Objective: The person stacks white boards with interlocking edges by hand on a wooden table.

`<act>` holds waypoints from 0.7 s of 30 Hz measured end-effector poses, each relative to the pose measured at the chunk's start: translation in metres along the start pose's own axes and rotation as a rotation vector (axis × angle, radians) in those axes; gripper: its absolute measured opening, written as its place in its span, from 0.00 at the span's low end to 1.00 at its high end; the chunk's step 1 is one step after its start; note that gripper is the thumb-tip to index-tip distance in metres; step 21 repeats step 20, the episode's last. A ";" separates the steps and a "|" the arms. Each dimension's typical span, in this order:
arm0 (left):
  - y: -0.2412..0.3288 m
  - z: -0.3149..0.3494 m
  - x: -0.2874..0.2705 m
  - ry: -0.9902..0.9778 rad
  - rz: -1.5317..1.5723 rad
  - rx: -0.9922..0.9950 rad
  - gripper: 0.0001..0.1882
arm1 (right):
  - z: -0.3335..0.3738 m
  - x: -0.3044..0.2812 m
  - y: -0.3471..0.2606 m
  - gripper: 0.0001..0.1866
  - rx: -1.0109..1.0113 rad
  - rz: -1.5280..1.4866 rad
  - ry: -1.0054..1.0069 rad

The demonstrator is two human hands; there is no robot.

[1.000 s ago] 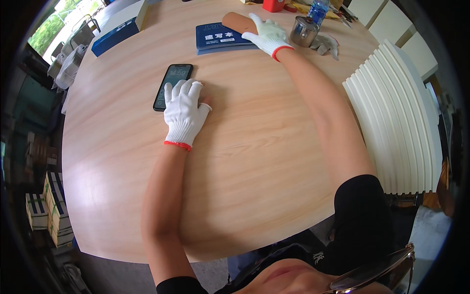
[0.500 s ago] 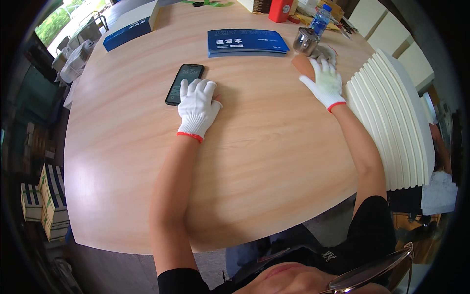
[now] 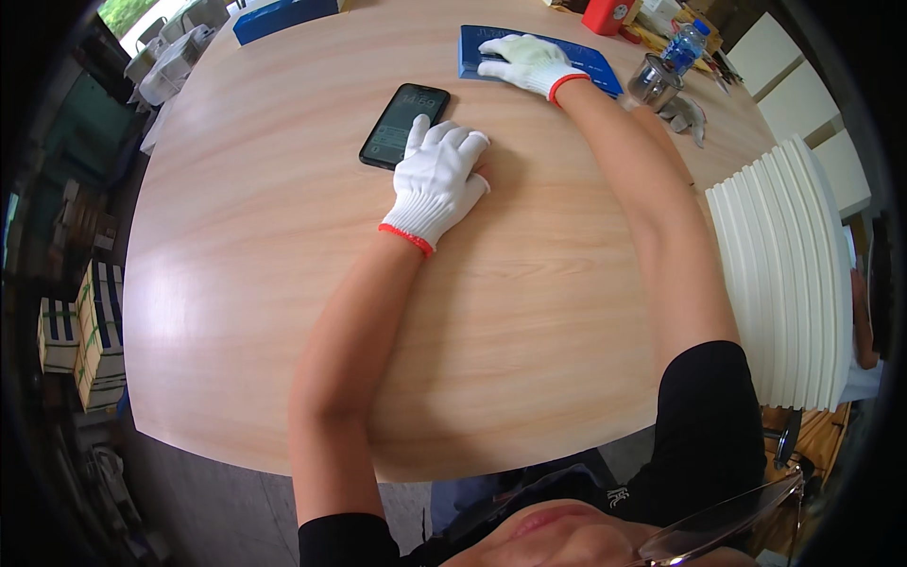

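Observation:
Both my hands wear white knitted gloves with red cuffs. My left hand [image 3: 438,175] rests on the wooden table [image 3: 510,321], fingers loosely apart; one fingertip reaches the lower right part of a black smartphone [image 3: 402,123] with a lit screen. Across the table, my right hand [image 3: 531,62] lies over a stack of blue printed booklets [image 3: 597,68], fingers stretched out to the left. The hand covers much of the top cover. A flat brownish object [image 3: 659,130] shows partly beside my right forearm, which hides the rest.
A metal cup [image 3: 654,83], a water bottle [image 3: 685,47] and a crumpled grey glove [image 3: 684,117] stand or lie at the far right. A tall white stack of ridged layers [image 3: 779,283] borders the right side. A blue box [image 3: 283,21] is at the far left.
My right hand has moved left from beside the metal cup and brownish object onto the blue booklets. The view has shifted; my left hand stays by the phone.

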State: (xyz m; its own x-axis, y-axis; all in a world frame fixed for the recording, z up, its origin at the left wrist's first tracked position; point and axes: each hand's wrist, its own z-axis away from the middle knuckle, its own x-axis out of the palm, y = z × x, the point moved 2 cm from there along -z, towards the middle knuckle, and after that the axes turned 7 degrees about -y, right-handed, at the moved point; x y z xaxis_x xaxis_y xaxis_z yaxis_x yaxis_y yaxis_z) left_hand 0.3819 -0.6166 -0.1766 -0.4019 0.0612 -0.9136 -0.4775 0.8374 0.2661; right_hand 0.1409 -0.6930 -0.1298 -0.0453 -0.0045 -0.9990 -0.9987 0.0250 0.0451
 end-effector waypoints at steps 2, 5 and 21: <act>0.000 -0.001 0.002 0.013 0.000 -0.006 0.23 | -0.005 -0.001 0.004 0.29 -0.042 -0.014 0.022; -0.002 0.001 0.003 0.063 0.038 0.020 0.22 | -0.001 -0.002 -0.001 0.28 -0.052 0.087 0.055; 0.001 0.002 -0.002 -0.023 0.034 -0.030 0.26 | -0.018 -0.005 -0.003 0.31 0.236 -0.082 -0.045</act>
